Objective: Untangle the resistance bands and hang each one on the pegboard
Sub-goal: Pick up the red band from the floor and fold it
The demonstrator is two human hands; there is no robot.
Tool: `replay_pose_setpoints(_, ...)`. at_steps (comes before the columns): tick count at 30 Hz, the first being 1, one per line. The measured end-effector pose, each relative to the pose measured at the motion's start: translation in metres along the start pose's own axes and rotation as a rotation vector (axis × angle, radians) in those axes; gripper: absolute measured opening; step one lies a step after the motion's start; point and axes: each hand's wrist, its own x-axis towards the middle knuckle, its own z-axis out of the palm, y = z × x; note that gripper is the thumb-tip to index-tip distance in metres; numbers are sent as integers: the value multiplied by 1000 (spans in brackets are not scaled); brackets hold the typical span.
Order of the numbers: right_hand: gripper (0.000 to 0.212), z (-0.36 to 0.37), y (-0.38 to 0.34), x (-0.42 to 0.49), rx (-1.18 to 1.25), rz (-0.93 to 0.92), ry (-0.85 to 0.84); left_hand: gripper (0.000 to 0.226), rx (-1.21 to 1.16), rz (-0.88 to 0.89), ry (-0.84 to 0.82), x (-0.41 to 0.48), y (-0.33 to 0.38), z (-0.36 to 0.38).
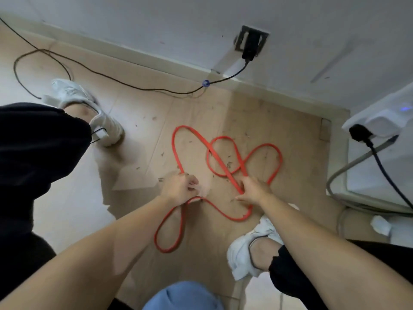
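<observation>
Tangle of red resistance band point(218, 161) lies spread on the pale wooden floor point(138, 209), between the person's two feet and a little short of the wall point(156, 23). It makes several loops that cross one another: a tall one at the far left, a small round one in the middle, a wider one to the right, and a long narrow one on the near side (whether all this is one band or several of the same colour, I cannot tell).

The left hand point(178, 186) is down at the floor with its fingers point(192, 182) curled round the band where the tall loop meets the narrow near one; the fingertips are blurred. The right hand point(254, 190) sits on the straight strand that runs diagonally through the middle. Its fingers are bent over the strand on the far side and its thumb point(240, 199) lies out on the near side, so the strand passes between them in what looks like a pinch. The two hands are near each other, not touching.

Small dark scraps are scattered over the boards round the band. A white shoe point(89, 108) stands at the far left, and the other shoe point(248, 245) is just beside the band's near bend. A black cable point(178, 93) trails along the skirting to a black charger point(250, 45) plugged into the wall. At the right edge stands a white appliance point(368, 174) with a black plug point(358, 133) and a grey hose point(329, 182).
</observation>
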Motion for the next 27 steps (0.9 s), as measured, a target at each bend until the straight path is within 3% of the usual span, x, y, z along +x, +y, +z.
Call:
replay_pose_setpoints(3,18,10,12,-3,-35,27,4,24,71,138,65,-3,-14,14)
replay_pose_setpoints(8,21,-34,12,6,196,-50,71,22,25,71,110,-1,-21,22)
replay_pose_setpoints(15,15,-164,-12,-30,333,-182,493,23,26,62,121,-2,-18,21)
replay_pose_setpoints(21,9,-252,-28,-89,752,-187,450,17,-84,45,47,-4,-12,3)
replay_pose_setpoints(24,12,-271,-30,-116,816,-178,386,22,-278,-37,231,-5,12,-29)
replay_pose_setpoints(27,13,-274,-32,-133,832,-246,298,49,-453,41,411,-1,46,-62)
